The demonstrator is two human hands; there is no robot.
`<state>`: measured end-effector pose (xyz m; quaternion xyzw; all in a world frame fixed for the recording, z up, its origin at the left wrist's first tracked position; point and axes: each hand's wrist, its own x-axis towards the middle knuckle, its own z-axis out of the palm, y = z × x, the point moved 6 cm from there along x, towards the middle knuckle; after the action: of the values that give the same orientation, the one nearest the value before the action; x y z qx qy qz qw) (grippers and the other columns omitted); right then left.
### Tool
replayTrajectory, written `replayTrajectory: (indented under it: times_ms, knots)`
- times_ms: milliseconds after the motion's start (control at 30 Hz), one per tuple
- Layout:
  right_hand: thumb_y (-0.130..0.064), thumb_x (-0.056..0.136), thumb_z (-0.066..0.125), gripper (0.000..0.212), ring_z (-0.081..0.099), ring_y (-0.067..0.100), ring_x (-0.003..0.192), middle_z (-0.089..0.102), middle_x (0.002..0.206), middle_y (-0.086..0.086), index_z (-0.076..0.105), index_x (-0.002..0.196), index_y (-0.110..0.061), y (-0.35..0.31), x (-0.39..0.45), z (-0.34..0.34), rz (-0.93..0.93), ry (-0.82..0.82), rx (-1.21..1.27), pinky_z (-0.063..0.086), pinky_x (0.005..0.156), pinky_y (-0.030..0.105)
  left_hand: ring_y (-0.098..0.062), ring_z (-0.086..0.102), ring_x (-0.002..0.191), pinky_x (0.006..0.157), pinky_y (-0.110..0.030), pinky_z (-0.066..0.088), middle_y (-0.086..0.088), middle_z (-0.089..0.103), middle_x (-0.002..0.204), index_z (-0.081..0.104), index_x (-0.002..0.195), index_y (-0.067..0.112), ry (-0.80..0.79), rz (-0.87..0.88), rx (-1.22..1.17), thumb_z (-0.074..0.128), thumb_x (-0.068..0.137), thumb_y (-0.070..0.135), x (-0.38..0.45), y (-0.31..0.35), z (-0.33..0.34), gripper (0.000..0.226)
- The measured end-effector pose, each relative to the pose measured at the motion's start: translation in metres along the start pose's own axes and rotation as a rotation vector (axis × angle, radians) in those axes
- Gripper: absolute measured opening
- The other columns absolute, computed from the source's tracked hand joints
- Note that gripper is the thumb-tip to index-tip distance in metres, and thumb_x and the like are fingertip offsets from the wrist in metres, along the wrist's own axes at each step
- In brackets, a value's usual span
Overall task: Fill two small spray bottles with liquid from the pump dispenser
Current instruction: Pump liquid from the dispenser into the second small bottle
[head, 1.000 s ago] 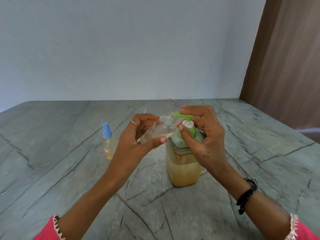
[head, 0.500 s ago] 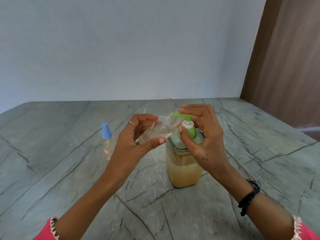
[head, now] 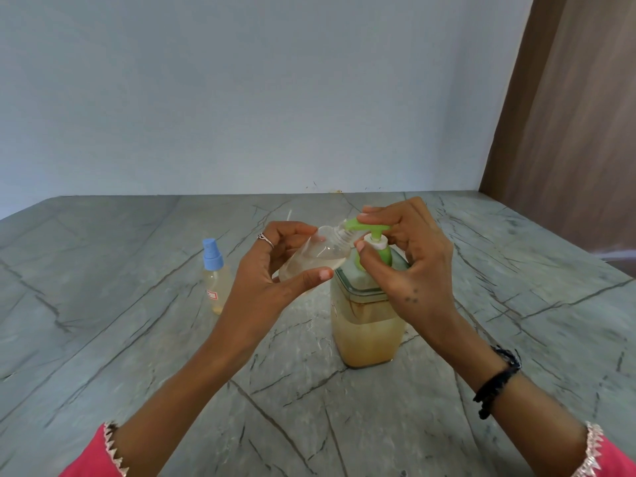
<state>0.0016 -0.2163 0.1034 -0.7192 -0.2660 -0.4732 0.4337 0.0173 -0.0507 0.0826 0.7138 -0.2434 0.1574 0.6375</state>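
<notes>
Open spray bottle [head: 311,261] tilted, mouth at green pump spout [head: 358,224] | left hand [head: 272,280] fingers curled round its body; light, thin, slippery if wet: hold mid-body | right hand [head: 409,266] fingers on pump dispenser [head: 366,325] head | capped bottle [head: 215,280] well left on worktop [head: 103,339], no obstruction.

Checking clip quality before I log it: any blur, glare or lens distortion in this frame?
Head view: light is soft and even, no hard shadows or glare; the counter edges bow from the wide lens; the capped bottle and counter veins look slightly smeared, the label unreadable; hands, held bottle and pump are reasonably sharp.
</notes>
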Motion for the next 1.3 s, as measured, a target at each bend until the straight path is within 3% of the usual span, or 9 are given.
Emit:
replayTrajectory:
  times_ms: [167, 300, 533, 733, 933, 1100, 1300]
  knots:
    - [0.005, 0.072, 0.069, 0.023, 0.055, -0.012, 0.089, 0.055, 0.087, -0.005, 0.065, 0.089, -0.01, 0.002, 0.001, 0.0, -0.002, -0.015, -0.039, 0.046, 0.072, 0.007, 0.004, 0.059, 0.097, 0.075, -0.014, 0.052, 0.026, 0.064, 0.093, 0.058, 0.097, 0.03, 0.011, -0.012, 0.016, 0.073, 0.059, 0.026, 0.0, -0.003, -0.003, 0.042]
    - [0.005, 0.073, 0.067, 0.033, 0.054, -0.008, 0.094, 0.054, 0.096, -0.001, 0.059, 0.098, -0.015, 0.0, -0.001, 0.001, -0.017, -0.023, -0.017, 0.044, 0.076, 0.008, 0.003, 0.061, 0.095, 0.072, -0.013, 0.051, 0.024, 0.065, 0.09, 0.057, 0.098, 0.028, 0.002, -0.015, -0.004, 0.074, 0.059, 0.024, 0.001, -0.003, -0.002, 0.043]
    - [0.007, 0.074, 0.066, 0.035, 0.05, -0.01, 0.1, 0.055, 0.102, 0.005, 0.058, 0.103, -0.01, -0.002, -0.003, 0.002, -0.047, -0.031, -0.002, 0.042, 0.081, 0.008, 0.005, 0.06, 0.095, 0.073, -0.013, 0.05, 0.027, 0.065, 0.09, 0.056, 0.098, 0.029, 0.013, -0.001, 0.007, 0.073, 0.058, 0.027, 0.001, -0.002, -0.003, 0.044]
    - [0.007, 0.073, 0.068, 0.031, 0.054, -0.009, 0.096, 0.056, 0.099, 0.003, 0.062, 0.098, -0.009, 0.0, 0.0, 0.001, -0.023, -0.014, -0.002, 0.044, 0.077, 0.007, 0.003, 0.06, 0.096, 0.076, -0.015, 0.052, 0.026, 0.065, 0.092, 0.056, 0.099, 0.029, 0.008, -0.001, 0.016, 0.073, 0.058, 0.026, 0.0, -0.002, -0.003, 0.044]
    - [0.002, 0.072, 0.068, 0.03, 0.057, -0.008, 0.09, 0.053, 0.091, -0.011, 0.059, 0.092, -0.018, 0.001, 0.003, 0.001, 0.02, -0.01, 0.006, 0.047, 0.073, 0.008, 0.003, 0.06, 0.097, 0.077, -0.017, 0.053, 0.026, 0.065, 0.092, 0.057, 0.098, 0.03, 0.007, -0.004, 0.018, 0.073, 0.058, 0.028, 0.0, 0.0, -0.002, 0.043]
    - [0.004, 0.07, 0.067, 0.016, 0.061, 0.013, 0.08, 0.056, 0.079, 0.001, 0.065, 0.082, -0.007, -0.002, 0.007, 0.001, 0.013, -0.021, -0.007, 0.05, 0.065, 0.018, 0.002, 0.06, 0.098, 0.077, -0.018, 0.053, 0.024, 0.065, 0.094, 0.057, 0.098, 0.03, 0.005, -0.022, 0.025, 0.074, 0.058, 0.029, -0.001, -0.002, -0.001, 0.044]
    - [0.003, 0.075, 0.068, 0.028, 0.056, -0.007, 0.09, 0.054, 0.095, -0.009, 0.061, 0.096, -0.014, 0.0, 0.001, 0.0, -0.019, -0.011, 0.005, 0.045, 0.074, 0.008, 0.002, 0.061, 0.096, 0.074, -0.015, 0.052, 0.025, 0.065, 0.092, 0.057, 0.098, 0.031, 0.005, -0.028, 0.021, 0.074, 0.058, 0.027, 0.0, -0.001, -0.002, 0.044]
